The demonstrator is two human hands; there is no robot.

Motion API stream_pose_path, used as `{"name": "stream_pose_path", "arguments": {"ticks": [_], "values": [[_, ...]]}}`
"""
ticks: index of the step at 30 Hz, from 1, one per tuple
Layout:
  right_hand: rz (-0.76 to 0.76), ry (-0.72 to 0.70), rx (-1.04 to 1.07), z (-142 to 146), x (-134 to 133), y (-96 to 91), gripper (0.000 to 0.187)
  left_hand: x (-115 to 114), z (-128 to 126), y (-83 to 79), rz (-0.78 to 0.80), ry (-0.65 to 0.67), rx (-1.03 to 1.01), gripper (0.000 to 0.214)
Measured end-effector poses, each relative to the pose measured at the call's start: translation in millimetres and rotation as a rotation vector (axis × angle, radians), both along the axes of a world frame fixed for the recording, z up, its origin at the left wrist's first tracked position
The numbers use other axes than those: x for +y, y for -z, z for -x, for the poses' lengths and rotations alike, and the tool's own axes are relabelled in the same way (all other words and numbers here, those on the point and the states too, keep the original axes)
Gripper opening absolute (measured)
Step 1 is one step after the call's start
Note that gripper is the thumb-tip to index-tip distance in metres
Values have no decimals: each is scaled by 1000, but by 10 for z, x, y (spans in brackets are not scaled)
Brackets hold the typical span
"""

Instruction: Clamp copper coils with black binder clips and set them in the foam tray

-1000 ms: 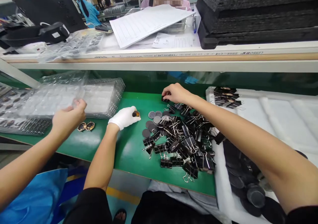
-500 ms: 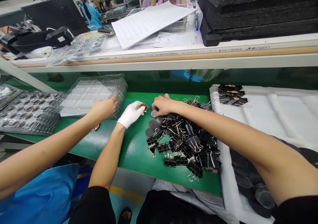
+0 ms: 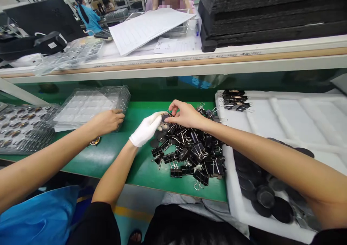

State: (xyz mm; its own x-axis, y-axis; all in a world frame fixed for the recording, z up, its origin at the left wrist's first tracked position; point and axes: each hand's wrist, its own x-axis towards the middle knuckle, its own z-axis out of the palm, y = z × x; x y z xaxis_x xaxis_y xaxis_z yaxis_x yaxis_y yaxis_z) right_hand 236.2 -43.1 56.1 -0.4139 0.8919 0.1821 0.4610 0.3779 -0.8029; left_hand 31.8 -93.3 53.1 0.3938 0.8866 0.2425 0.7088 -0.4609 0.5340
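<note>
Held by the gloved left hand (image 3: 146, 131) over the far-left edge of the binder clips (image 3: 199, 148), that gold-rimmed dark disc (image 3: 164, 118) could drop if the right hand (image 3: 185, 115), its grip unclear to me, pushes off-centre

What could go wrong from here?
The round piece in the gloved left hand could slip into the binder clips beside it. The right hand, bare and close against the piece, might smudge it. The right forearm, crossing the clips in this view, could snag them.
</note>
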Motion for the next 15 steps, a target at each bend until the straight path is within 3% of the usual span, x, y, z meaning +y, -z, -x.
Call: {"name": "stream_pose_path", "arguments": {"ticks": [4,6,10,12,15], "values": [[135,-56,187,-229,-138,-34,25,3,-205,-94,238,-31,-227,34],[242,29,351,-378,-229,-98,21,98,-285,-155,181,-45,-233,37],[491,223,609,-726,-406,-232,19,457,-334,-220,-58,-223,218,54],[596,241,695,-889,-481,-254,17,666,-328,-197,-38,-279,390,56],[643,232,746,-1071,-585,-224,18,910,-320,-156,45,-237,434,49]]}}
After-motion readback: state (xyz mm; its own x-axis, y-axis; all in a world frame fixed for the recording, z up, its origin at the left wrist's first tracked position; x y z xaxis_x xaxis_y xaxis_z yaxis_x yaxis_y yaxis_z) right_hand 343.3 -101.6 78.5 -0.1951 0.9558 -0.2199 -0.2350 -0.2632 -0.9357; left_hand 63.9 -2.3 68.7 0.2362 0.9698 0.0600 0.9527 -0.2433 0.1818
